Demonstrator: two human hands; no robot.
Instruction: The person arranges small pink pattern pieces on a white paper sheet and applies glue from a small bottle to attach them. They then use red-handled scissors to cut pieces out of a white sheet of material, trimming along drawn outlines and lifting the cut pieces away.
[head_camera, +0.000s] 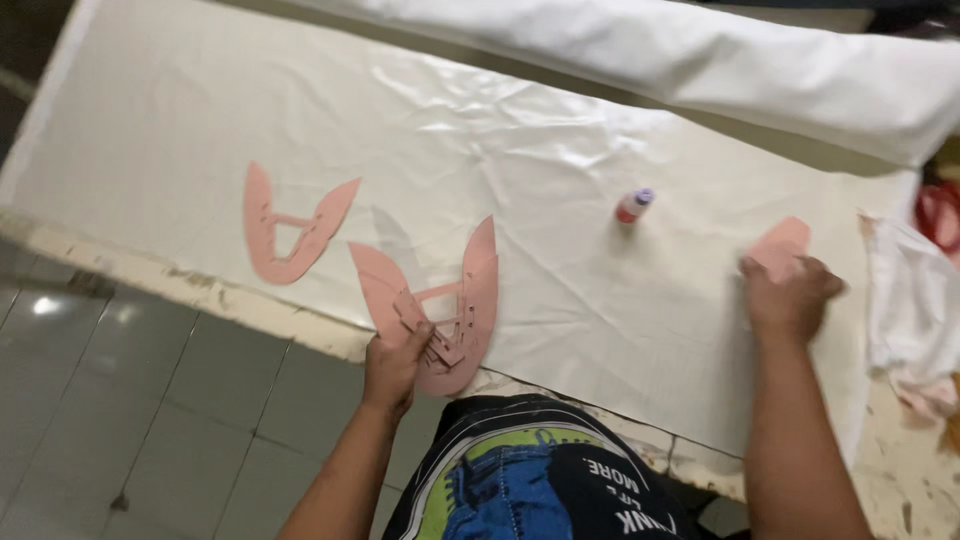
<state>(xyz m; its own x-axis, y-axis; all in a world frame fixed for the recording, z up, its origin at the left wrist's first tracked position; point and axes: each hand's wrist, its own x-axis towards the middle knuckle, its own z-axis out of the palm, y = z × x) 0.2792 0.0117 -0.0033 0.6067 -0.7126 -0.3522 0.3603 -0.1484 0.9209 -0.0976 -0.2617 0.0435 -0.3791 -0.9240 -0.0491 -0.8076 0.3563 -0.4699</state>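
Observation:
My left hand grips the lower edge of a pink U-shaped paper pattern stack held together with small clips, near the table's front edge. A second pink U-shaped pattern lies flat to its left on the white fabric. My right hand presses on a small pink piece at the right side of the fabric; its fingers curl over the piece's lower end.
A small bottle with a purple cap lies on the fabric between my hands. A roll of white cloth runs along the table's far side. Crumpled white cloth sits at the right. Grey tiled floor lies below the table edge.

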